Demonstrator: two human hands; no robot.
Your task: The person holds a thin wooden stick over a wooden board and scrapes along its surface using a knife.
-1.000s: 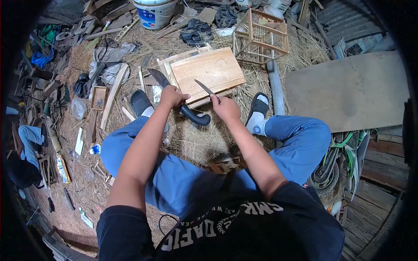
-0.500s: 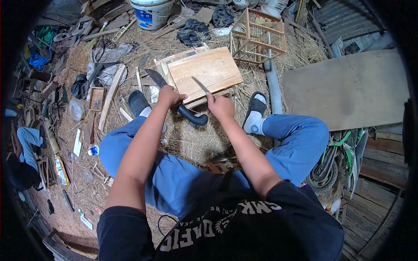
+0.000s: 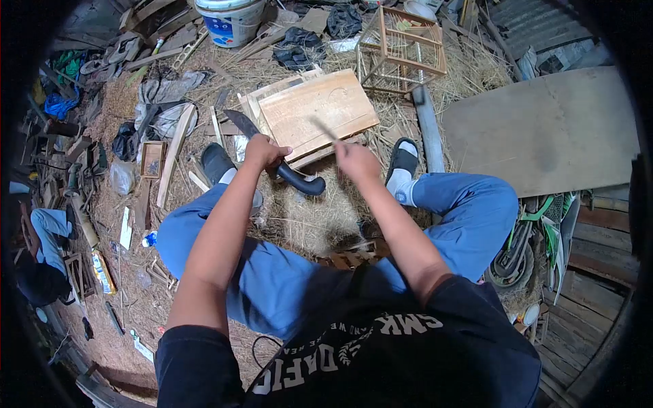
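Observation:
My left hand (image 3: 266, 151) is wrapped round a machete (image 3: 243, 124). Its dark blade points up and left, and its black curved handle hooks out below the hand. My right hand (image 3: 358, 162) is closed on a thin, tapered strip (image 3: 322, 128), smeared by motion; I cannot tell whether it is wood or metal. The strip's tip is over a pale wooden board (image 3: 320, 109), which lies tilted between my feet, atop other wood pieces. Whether the strip touches the board cannot be made out.
A wooden frame cage (image 3: 401, 51) stands behind the board on the right. A white bucket (image 3: 231, 24) is at the back. To the right lies a large flat sheet (image 3: 544, 129), with a green motorbike (image 3: 524, 251) below it. Another person (image 3: 44, 251) sits at far left.
My right hand has shifted slightly right and the strip with it, now blurred. My left hand keeps its hold on the machete. The view has turned a little.

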